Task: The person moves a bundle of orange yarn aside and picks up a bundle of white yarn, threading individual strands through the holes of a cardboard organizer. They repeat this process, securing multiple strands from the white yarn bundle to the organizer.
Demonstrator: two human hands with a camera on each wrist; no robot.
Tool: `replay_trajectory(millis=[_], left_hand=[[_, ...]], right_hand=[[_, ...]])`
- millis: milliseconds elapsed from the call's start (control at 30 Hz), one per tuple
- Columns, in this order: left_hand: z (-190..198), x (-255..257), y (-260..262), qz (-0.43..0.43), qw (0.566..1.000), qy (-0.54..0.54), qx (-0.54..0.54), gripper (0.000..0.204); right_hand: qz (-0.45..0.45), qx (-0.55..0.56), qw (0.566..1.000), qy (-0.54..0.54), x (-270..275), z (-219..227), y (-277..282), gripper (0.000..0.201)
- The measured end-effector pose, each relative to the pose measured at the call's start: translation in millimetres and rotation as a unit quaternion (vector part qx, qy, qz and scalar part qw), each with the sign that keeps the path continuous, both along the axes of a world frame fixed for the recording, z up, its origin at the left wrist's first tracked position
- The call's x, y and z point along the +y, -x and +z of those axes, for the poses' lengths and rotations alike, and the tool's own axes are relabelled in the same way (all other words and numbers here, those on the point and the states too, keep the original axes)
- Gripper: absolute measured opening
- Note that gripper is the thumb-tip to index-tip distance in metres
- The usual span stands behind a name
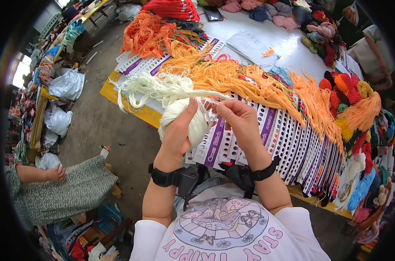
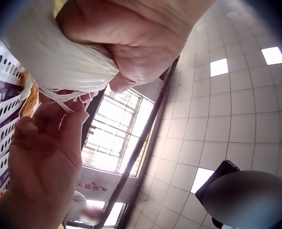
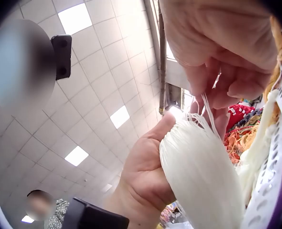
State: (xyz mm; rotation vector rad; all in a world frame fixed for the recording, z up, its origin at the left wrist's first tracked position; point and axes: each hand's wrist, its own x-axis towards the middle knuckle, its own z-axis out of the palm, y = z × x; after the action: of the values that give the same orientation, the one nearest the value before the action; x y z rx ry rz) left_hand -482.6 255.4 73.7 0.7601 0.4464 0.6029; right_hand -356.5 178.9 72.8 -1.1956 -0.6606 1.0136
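Note:
A thick hank of cream-white thread (image 1: 186,114) sits in my left hand (image 1: 178,130), with the thumb laid along its near side and the fingers around it. My right hand (image 1: 241,122) pinches a few loose strands (image 3: 208,112) at the hank's end, between thumb and fingertips. In the left wrist view those strands run from the hank (image 2: 59,62) to the right fingertips. Just beyond the hands, more cream thread (image 1: 162,89) lies loose over punched cards (image 1: 223,141) marked "Cross Stitch".
Orange thread (image 1: 232,82) is spread over the long row of cards, with a red-orange heap (image 1: 143,35) at the far left. Coloured bundles (image 1: 354,104) crowd the right side. A phone (image 1: 213,14) lies on the white table (image 1: 267,37). Another person's arm (image 1: 38,174) shows at left.

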Motion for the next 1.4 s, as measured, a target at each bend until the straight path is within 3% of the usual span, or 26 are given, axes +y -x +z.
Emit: replay_trajectory(millis=[67,167,333,467,567,667,767,867,967,1067,1167,1400], left_hand=[[-0.7,0.4,-0.2,-0.003,1.000,-0.012,-0.006,0.046],[-0.5,-1.0,-2.9,-0.009,0.998,-0.055,0.016,0.045],[-7.9,-6.1,-5.7,0.022,0.983,-0.162,0.078,0.046],[-2.8,-6.5,-5.0,0.020,0.996,-0.082,0.022,0.044],[-7.2,-1.9,-4.1,0.011,0.999,-0.039,-0.016,0.042],[-1.4,-4.3,-4.3,0.024,0.998,-0.050,0.007,0.042],[-3.7,-7.5,-4.3,0.032,0.993,-0.090,0.069,0.048],[-2.7,-8.0,-5.5,0.029,0.996,-0.069,0.045,0.048],[-2.8,-0.7,-3.0,0.003,1.000,-0.002,-0.024,0.045],[-6.5,4.5,-0.4,-0.034,0.999,0.007,-0.029,0.047],[-4.7,4.6,-1.6,-0.044,0.999,-0.003,-0.006,0.046],[1.9,5.0,-0.3,-0.013,1.000,0.021,0.003,0.039]], right_hand=[[0.010,0.091,0.996,0.016,0.5,-5.0,-5.1,0.016],[0.032,0.110,0.992,0.058,2.4,-4.9,-5.9,0.016],[0.032,0.012,0.998,0.047,4.6,-3.6,-4.0,0.021],[-0.027,0.084,0.996,0.025,6.8,-10.8,-7.6,0.021],[-0.005,0.208,0.978,0.025,9.4,-8.4,-10.4,0.021],[0.065,0.089,0.991,0.071,7.8,-12.5,-16.2,0.018],[0.069,-0.005,0.996,0.057,8.2,-2.2,-7.8,0.018],[0.039,0.065,0.997,0.021,8.2,-2.3,-6.2,0.018],[0.040,0.231,0.970,0.057,6.9,-7.5,-13.6,0.017],[0.078,0.127,0.985,0.084,8.0,-5.7,-12.8,0.014],[0.107,0.033,0.993,0.035,6.8,-10.8,-8.8,0.015],[0.083,0.113,0.989,0.041,1.1,-11.1,-13.0,0.017]])
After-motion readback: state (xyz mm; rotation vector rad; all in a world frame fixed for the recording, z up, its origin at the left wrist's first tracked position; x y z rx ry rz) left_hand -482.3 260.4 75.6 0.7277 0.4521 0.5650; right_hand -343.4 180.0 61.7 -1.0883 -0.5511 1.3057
